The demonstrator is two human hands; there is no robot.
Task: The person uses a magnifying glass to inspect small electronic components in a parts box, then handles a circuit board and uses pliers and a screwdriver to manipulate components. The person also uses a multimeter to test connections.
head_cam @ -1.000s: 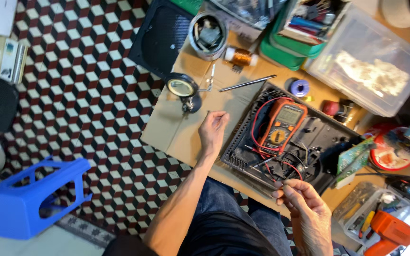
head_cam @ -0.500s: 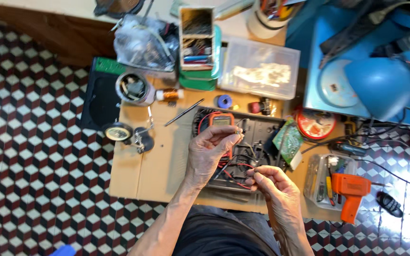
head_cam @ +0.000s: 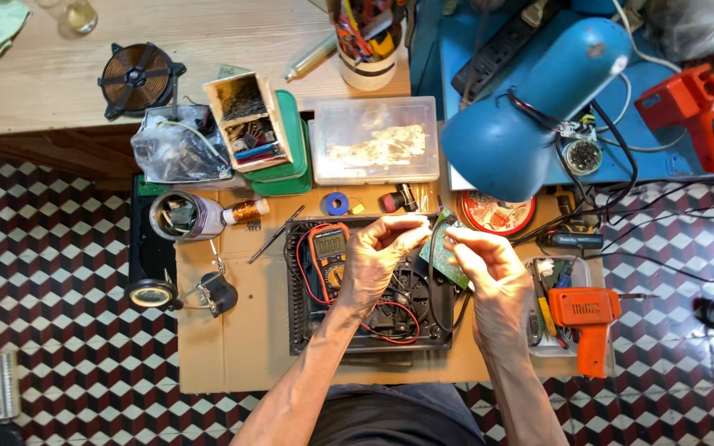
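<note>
A meter is left lying in the black housing, its red leads inside. Above it a green board is lifted, pinched at its top edge by the left hand and right hand. Its solder side is hidden, and its lower edge is masked by the fingers.

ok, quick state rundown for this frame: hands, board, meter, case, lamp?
left hand: raised, fingertips pinching the green circuit board
right hand: gripping the board's other edge
green circuit board: lifted, tilted
multimeter: lying in the case
black case: open
blue lamp: cannot tell if lit
</note>
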